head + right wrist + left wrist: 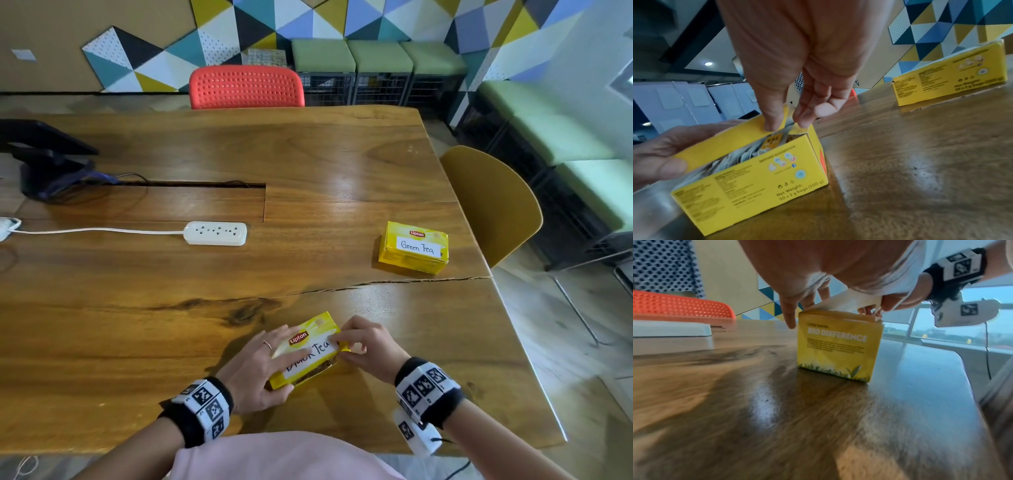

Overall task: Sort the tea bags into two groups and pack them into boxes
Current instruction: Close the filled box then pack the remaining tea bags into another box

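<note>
A yellow Lipton box labelled "Black Tea" lies near the table's front edge, its lid slightly raised. Tea bags show through the gap. My left hand holds the lid's left half, fingers on top and thumb at the front flap. My right hand pinches the lid's front flap at the right end between thumb and forefinger. A second yellow box labelled "Green Tea" sits closed at the far right of the table.
The wooden table carries a white power strip with its cable at centre-left and a black device at the far left. A red chair stands behind the table, a yellow chair at its right edge.
</note>
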The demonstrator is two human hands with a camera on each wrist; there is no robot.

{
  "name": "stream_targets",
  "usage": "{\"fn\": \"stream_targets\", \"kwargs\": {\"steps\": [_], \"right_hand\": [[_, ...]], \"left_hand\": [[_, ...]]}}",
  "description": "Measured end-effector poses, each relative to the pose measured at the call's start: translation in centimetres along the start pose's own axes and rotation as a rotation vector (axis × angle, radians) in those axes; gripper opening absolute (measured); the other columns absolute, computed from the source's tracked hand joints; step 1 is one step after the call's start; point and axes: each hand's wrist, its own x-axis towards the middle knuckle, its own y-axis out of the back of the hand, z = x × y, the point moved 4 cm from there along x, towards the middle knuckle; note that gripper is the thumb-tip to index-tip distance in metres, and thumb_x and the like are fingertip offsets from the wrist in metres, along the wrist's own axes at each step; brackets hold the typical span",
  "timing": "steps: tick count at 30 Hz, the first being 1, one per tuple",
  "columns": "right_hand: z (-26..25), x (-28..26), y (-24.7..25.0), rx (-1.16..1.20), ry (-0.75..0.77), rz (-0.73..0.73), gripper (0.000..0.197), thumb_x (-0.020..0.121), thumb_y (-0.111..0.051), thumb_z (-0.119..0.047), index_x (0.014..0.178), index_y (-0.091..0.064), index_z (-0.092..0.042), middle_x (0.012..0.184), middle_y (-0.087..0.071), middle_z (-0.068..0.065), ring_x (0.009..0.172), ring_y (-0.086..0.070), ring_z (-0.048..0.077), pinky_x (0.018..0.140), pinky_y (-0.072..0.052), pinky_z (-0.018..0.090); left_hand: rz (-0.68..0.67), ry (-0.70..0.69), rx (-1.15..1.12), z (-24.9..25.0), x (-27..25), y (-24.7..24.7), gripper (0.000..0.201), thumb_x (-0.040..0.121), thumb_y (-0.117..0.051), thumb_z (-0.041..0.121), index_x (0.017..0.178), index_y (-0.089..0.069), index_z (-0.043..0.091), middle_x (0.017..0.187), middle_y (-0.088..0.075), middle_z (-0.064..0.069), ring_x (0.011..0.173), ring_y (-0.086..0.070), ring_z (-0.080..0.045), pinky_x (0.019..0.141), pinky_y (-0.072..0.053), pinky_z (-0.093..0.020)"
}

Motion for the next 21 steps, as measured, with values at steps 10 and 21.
{"fn": "stream_targets", "kwargs": {"steps": [10,21], "right_hand": [[-0.4,-0.3,-0.8,-0.265,0.073,-0.02,0.032,0.074,-0.062,-0.058,0.101,-0.07,-0.042,0.088,-0.056,-0.008,0.079,-0.054,0.013,0.063,-0.049,0.031],[-0.1,-0.5,0.1,0.048,-0.15,0.045,0.051,0.07,-0.082,-0.031,0.116,-0.063,-0.024,0.093,-0.063,-0.011,0.077,-0.055,-0.001,0.066,-0.037,0.004]], "left_hand": [[-0.007,-0.185,0.235,0.2,-0.6,-1.0,0.059,0.092,-0.049,0.054,0.147,-0.034,0.038,0.154,-0.033,-0.003,0.143,-0.028,-0.024,0.104,-0.033,-0.058],[0.048,-0.137,0.077,-0.2,-0.3,-0.6,0.056,0.098,-0.043,0.048,0.15,-0.03,0.031,0.156,-0.026,-0.003,0.145,-0.019,-0.022,0.104,-0.038,-0.051]]}}
